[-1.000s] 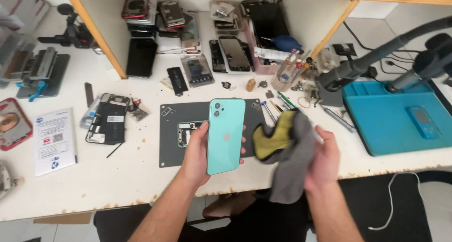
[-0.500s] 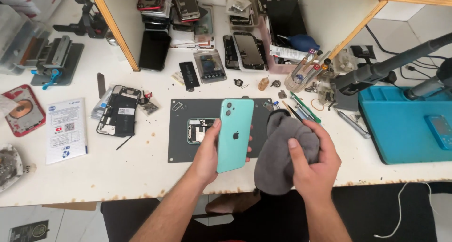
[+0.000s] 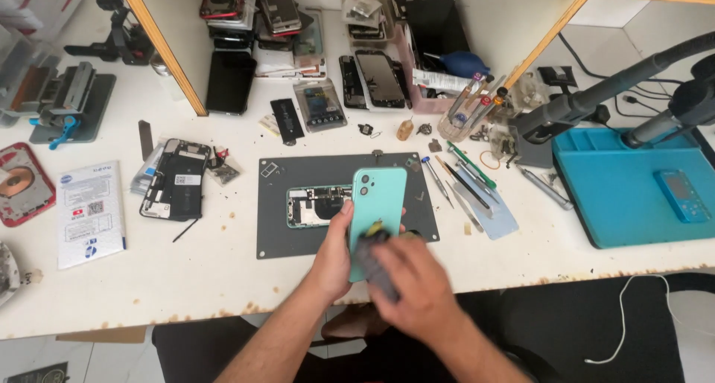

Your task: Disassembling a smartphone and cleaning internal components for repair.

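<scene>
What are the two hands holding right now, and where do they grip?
The left hand grips the mint green phone by its lower left edge, back facing up. The right hand presses a grey cloth against the phone's lower back.

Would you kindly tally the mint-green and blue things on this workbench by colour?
Mint green: 2, the phone held in the left hand and the opened phone frame on the dark mat.
Blue: 2, the work mat and the small device on it.
Total: 4

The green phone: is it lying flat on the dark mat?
No, the left hand holds the green phone up above the dark mat.
</scene>
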